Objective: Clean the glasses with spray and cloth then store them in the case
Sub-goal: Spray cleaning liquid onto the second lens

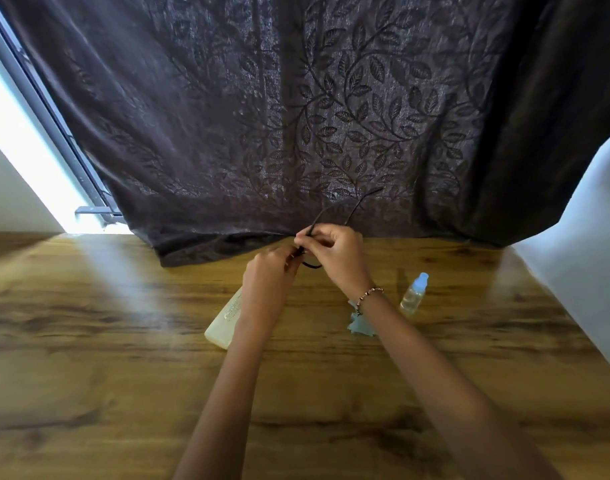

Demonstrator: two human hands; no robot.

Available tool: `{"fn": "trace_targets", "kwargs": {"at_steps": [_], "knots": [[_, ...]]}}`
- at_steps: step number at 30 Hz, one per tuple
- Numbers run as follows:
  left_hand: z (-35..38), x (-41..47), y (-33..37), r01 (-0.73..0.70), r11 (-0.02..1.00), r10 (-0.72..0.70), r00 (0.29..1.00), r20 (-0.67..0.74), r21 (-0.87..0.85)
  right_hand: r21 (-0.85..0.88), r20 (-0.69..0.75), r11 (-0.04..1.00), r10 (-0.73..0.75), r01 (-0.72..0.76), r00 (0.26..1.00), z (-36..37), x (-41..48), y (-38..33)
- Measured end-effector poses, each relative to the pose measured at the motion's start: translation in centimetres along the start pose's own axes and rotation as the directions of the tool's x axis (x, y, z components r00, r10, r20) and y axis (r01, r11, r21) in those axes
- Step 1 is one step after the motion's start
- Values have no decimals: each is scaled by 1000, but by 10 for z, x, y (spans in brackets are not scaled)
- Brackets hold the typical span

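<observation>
Dark-framed glasses (334,212) are held above the wooden table (123,341), their two temple arms sticking up and away from me. My left hand (267,277) and my right hand (334,252) both grip the frame near the lenses, which the fingers mostly hide. A pale cream glasses case (223,322) lies on the table, partly under my left wrist. The light blue cloth (360,323) lies crumpled below my right wrist. A small clear spray bottle (414,294) with a pale blue cap stands to the right of my right hand.
A dark leaf-patterned curtain (331,116) hangs behind the table, its hem resting on the far edge. A bright window with a metal frame (54,116) is at the left. A white wall (591,254) borders the table on the right.
</observation>
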State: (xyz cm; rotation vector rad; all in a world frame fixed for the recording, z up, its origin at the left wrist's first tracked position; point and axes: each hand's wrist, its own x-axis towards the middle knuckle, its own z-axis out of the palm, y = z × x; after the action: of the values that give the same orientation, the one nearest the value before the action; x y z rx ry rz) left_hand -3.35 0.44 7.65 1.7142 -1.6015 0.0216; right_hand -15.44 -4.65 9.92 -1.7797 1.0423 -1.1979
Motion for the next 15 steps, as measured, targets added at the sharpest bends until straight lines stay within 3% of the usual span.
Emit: {"fn": "trace_targets", "kwargs": {"at_steps": [5, 9, 12, 15], "knots": [[10, 3, 2, 16, 999, -16, 1000, -8, -50, -35, 25, 999, 34, -33, 999, -18, -2, 2], [17, 3, -10, 115, 990, -118, 993, -33, -86, -370, -85, 927, -99, 61, 991, -57, -17, 26], [21, 0, -18, 176, 978, -182, 982, -43, -113, -597, -223, 802, -142, -20, 964, -96, -35, 53], [25, -3, -23, 210, 965, -219, 975, -44, -159, -672, -282, 734, -133, -97, 950, -123, -56, 86]]}}
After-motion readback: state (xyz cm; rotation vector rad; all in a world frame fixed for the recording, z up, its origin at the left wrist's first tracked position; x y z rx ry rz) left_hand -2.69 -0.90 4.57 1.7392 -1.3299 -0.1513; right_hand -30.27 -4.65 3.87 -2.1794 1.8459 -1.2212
